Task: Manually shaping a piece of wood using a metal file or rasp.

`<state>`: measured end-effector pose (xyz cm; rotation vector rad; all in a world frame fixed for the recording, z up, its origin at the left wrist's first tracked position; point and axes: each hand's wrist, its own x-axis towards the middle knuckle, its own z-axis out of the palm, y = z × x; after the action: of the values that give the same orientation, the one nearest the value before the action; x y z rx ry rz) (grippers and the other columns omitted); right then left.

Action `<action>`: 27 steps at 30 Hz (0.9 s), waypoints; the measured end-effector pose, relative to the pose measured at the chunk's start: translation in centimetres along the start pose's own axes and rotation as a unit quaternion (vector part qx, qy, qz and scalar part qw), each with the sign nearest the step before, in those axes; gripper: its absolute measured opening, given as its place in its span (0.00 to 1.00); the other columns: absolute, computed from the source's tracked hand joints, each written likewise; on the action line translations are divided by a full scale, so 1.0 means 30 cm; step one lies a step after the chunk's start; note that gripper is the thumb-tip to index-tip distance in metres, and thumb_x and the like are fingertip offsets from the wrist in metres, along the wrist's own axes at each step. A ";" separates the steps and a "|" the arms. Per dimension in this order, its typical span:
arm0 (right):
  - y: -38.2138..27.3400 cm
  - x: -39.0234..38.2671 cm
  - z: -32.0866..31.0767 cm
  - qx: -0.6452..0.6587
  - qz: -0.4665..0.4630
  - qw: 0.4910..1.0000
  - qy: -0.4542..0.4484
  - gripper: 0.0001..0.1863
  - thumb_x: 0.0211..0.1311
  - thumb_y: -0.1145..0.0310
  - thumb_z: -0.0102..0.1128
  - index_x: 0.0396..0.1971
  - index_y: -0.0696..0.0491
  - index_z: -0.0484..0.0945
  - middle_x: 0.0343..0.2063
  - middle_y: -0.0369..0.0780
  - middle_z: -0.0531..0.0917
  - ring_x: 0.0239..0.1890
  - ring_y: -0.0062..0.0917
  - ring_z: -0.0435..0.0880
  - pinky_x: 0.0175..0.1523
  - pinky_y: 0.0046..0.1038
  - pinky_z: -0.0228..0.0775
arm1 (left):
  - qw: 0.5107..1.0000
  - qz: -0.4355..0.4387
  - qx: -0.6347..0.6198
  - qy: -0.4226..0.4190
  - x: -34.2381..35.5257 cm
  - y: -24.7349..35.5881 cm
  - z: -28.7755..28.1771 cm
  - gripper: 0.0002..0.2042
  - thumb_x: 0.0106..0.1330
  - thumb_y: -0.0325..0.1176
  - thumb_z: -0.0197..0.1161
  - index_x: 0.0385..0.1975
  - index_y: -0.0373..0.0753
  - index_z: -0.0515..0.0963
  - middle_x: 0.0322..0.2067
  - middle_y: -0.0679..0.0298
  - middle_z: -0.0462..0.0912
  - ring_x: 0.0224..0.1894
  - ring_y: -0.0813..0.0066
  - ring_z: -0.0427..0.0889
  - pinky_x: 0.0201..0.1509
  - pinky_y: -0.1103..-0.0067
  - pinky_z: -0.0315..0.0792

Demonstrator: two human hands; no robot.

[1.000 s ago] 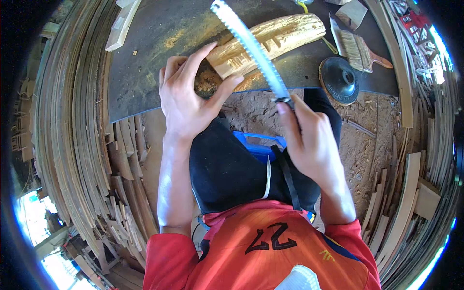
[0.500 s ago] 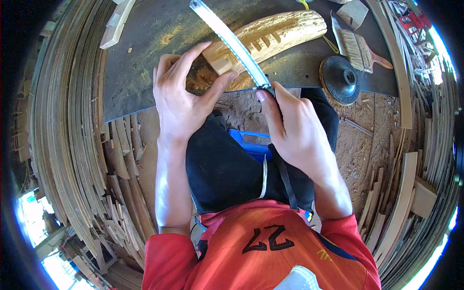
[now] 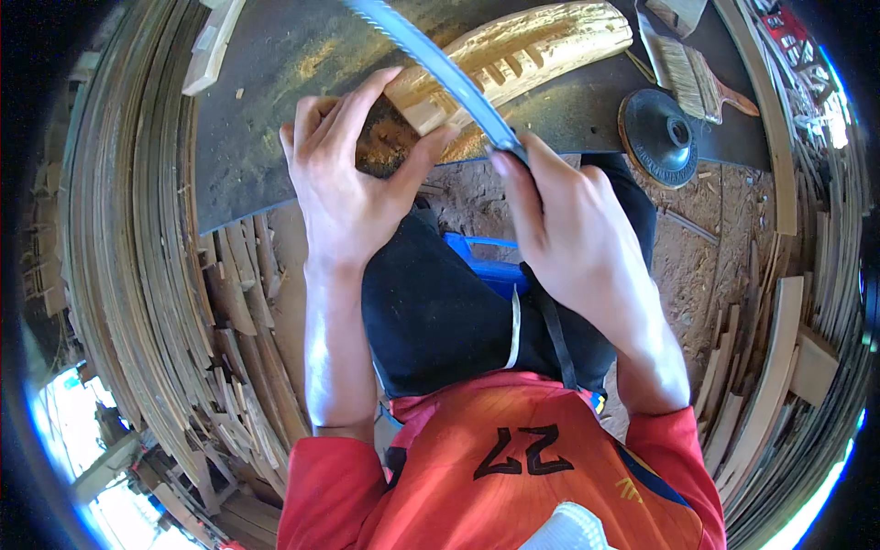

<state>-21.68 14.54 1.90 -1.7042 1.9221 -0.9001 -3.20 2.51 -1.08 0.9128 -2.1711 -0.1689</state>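
Note:
A pale, slightly curved length of carved wood (image 3: 568,50), with several notches cut along its near side, lies on the dark bench. My left hand (image 3: 344,188) grips its left end, the index finger at the far corner and the thumb on the near side. A narrow toothed saw blade (image 3: 435,64) crosses above the wood, slanting up and left; its tip runs past the top of the picture. My right hand (image 3: 582,215) is closed round the saw's dark handle, which the fingers mostly hide. Whether the teeth touch the wood I cannot tell.
The dark bench top (image 3: 261,151) carries sawdust. At its right are a flat brush (image 3: 692,82) with a wooden handle and a black round rubber-like cup (image 3: 662,137). Stacked wood strips (image 3: 147,229) line the left; more scraps stand right. Something blue (image 3: 495,273) shows between my legs.
The saw blade has slid farther away over the wood, its tip now out of the picture, and its face has turned. My left hand keeps its place on the wood's end.

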 end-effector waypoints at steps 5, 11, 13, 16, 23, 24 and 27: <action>0.003 -0.081 -0.031 0.019 0.065 0.997 -0.035 0.08 0.78 0.71 0.59 0.41 0.61 0.78 0.22 0.57 0.79 0.29 0.57 0.82 0.31 0.48 0.69 | 0.999 -0.004 0.029 0.023 -0.010 -0.008 0.016 0.31 0.54 0.49 0.84 0.57 0.44 0.84 0.38 0.65 0.89 0.40 0.65 0.77 0.55 0.67 0.67; 0.005 -0.050 -0.024 0.045 0.052 0.997 -0.036 0.12 0.79 0.65 0.56 0.37 0.59 0.75 0.16 0.56 0.79 0.23 0.57 0.82 0.30 0.54 0.74 | 1.000 0.010 -0.006 0.017 0.003 -0.007 0.013 0.31 0.54 0.47 0.84 0.56 0.42 0.84 0.39 0.64 0.89 0.42 0.64 0.79 0.56 0.66 0.68; 0.002 0.009 0.024 0.030 -0.028 0.999 0.025 0.13 0.80 0.64 0.56 0.36 0.59 0.74 0.16 0.56 0.79 0.22 0.58 0.82 0.30 0.55 0.74 | 1.000 0.003 -0.006 0.003 0.002 -0.001 0.002 0.30 0.54 0.46 0.84 0.56 0.42 0.84 0.38 0.63 0.89 0.43 0.64 0.79 0.56 0.66 0.69; -0.012 -0.047 0.006 0.030 0.008 0.999 -0.013 0.14 0.80 0.63 0.55 0.36 0.59 0.74 0.17 0.58 0.79 0.23 0.58 0.82 0.30 0.56 0.74 | 1.000 -0.016 0.018 0.011 -0.011 -0.006 0.000 0.30 0.54 0.46 0.84 0.56 0.42 0.84 0.39 0.64 0.90 0.43 0.65 0.79 0.56 0.67 0.68; 0.007 -0.038 -0.031 0.025 -0.011 1.000 -0.006 0.13 0.80 0.64 0.55 0.37 0.60 0.76 0.19 0.58 0.79 0.27 0.58 0.83 0.34 0.56 0.74 | 1.000 0.005 0.000 0.004 0.009 0.009 0.019 0.30 0.53 0.44 0.84 0.57 0.43 0.84 0.41 0.65 0.90 0.41 0.66 0.79 0.53 0.68 0.68; 0.005 0.003 -0.008 0.029 -0.025 0.999 0.014 0.14 0.80 0.64 0.55 0.36 0.60 0.76 0.20 0.59 0.79 0.27 0.59 0.83 0.35 0.56 0.74 | 1.000 0.008 0.012 0.006 0.008 0.004 0.022 0.30 0.53 0.42 0.84 0.57 0.43 0.83 0.40 0.64 0.91 0.40 0.66 0.79 0.52 0.68 0.68; -0.001 0.018 -0.006 0.039 -0.011 0.999 -0.005 0.15 0.81 0.64 0.54 0.35 0.61 0.76 0.21 0.60 0.80 0.29 0.60 0.83 0.35 0.57 0.73 | 0.999 0.022 0.025 0.018 0.001 -0.017 0.022 0.30 0.54 0.43 0.84 0.57 0.43 0.83 0.38 0.65 0.90 0.40 0.66 0.79 0.52 0.68 0.69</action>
<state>-21.87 14.05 2.12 -1.6847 1.8394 -0.9602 -3.38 1.99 -1.73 0.8876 -2.1689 -0.0774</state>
